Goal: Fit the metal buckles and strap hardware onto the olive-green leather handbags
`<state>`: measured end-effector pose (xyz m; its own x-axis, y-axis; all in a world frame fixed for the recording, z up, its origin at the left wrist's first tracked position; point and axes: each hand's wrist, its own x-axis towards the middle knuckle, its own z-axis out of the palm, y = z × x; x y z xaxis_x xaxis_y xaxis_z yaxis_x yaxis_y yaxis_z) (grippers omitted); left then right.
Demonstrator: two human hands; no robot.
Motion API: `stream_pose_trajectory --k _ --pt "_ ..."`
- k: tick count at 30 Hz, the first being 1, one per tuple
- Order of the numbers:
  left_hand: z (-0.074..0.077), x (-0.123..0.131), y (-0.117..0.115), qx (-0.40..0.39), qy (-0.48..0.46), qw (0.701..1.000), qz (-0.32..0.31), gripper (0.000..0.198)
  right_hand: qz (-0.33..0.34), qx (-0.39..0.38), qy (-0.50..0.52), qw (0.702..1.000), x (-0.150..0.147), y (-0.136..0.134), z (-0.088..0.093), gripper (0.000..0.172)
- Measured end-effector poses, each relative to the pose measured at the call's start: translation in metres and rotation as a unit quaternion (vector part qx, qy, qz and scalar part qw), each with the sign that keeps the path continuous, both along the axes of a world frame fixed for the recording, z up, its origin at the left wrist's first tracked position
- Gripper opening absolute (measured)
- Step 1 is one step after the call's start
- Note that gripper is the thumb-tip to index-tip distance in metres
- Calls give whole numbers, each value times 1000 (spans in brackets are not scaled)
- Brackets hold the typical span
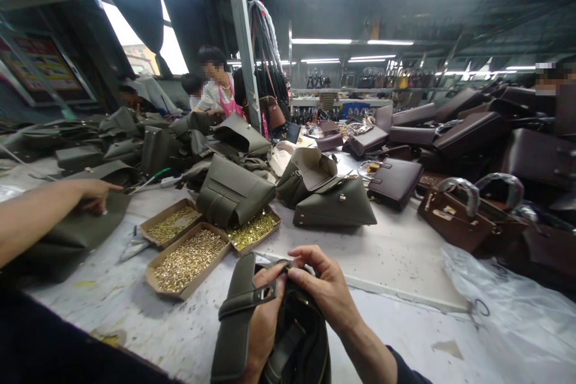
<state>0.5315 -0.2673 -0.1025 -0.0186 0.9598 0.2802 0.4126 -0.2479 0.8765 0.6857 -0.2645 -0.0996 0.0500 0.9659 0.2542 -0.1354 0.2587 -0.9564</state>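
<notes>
In front of me is a dark olive-green handbag (236, 312) with a flap, a strap and a small metal-edged slot, its dark inside facing up. My left hand (265, 327) is closed around its flap side, with the thumb up at the rim. My right hand (326, 291) pinches at the same rim, thumb and forefinger meeting close to my left thumb. Whatever small piece lies between those fingertips is too tiny to name. Just beyond stand cardboard trays of small gold metal parts, the nearest tray (155, 282) being the fullest.
Two olive bags (335, 207) stand past my hands, and another olive bag (236, 189) leans over the trays. Brown handbags (454, 216) pile up at right beside clear plastic sheeting (517, 306). A co-worker's arm (49, 210) reaches in from the left over an olive bag.
</notes>
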Motion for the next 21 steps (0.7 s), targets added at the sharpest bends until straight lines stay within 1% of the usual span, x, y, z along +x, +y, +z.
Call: stream_pose_trajectory --k 3,6,9,12,14,18,21 --pt "-7 -2 2 11 12 1000 -1 36 3 8 -15 1000 0 0 -1 24" --pt "-9 -3 1 24 23 999 8 38 7 7 -14 1000 1 0 -3 22" --pt "-7 -3 0 30 38 999 26 39 8 11 -7 1000 0 0 -5 25" --pt "-6 -2 -1 45 44 998 22 39 -1 27 -12 1000 -3 -1 -5 22" --pt "-5 0 -2 63 34 997 23 38 -14 39 -17 999 -4 -3 -4 18" --pt "-2 3 -4 113 33 992 49 35 -30 58 -24 998 -7 -6 -3 10" --pt "-3 4 -7 146 59 986 47 31 -40 70 -28 996 -9 -7 -3 12"
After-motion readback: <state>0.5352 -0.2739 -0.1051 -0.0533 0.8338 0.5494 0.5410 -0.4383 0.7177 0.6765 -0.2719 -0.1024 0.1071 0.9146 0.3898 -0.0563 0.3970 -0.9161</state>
